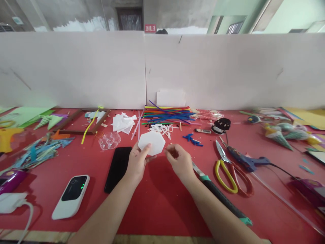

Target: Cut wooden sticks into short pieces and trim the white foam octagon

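Pinches a white polygonal card (155,142) between thumb and fingers of the left hand (138,158), over the red table (162,210), near white strips (160,129). Curls the right hand (179,160) just beside the card, with fingertips drawn close; cannot tell if gripping anything. Beyond the partition (215,71), shows white Chinese characters on a red sign (150,28), seemingly 卫生间请上三楼; on a white device (66,208), a mark too small to read.

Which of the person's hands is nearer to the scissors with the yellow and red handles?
Right. The right hand is to the left of the scissors, not touching them; the left hand, holding a white card, is farther left.
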{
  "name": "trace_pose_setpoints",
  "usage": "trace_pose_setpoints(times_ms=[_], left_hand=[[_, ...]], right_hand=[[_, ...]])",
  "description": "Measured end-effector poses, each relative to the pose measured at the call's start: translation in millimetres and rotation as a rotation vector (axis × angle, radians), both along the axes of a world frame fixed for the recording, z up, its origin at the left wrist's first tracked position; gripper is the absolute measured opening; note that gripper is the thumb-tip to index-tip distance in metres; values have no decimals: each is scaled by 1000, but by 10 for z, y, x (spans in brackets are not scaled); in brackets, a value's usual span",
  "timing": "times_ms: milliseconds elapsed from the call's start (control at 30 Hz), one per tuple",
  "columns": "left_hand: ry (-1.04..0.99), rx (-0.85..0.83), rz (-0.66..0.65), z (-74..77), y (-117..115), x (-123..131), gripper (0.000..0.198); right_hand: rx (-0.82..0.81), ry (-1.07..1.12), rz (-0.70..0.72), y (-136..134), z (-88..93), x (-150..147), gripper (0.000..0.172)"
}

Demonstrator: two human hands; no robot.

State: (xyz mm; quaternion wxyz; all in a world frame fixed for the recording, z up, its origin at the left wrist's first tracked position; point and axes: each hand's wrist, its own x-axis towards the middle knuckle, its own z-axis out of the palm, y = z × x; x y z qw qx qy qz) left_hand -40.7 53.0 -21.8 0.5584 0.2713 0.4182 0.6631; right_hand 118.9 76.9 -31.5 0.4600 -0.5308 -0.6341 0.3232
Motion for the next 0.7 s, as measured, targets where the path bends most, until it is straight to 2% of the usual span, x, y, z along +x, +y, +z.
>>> trace_pose_setpoints(times_ms=[100,200,367,567,633,700], left_hand=[[-14,3,-4,0,5,5,56],[-11,-8,10,-20,26,18,52],[26,-7,-27,-50,30,26,45],[-44,0,-78,-13,4,23,63],[25,32,-37,-28,1,29,64],[111,64,-26,-51,-2,37,81]], right_hand=[[-40,110,29,-5,-1,-13,30],[-99,359,67,-12,4,-33,43],[-213,544,137,-13,36,-57,39],[-248,769,99,-6,64,-32,21],[-229,774,108,-10,69,-24,21],[-191,751,115,-21,78,-28,28]])
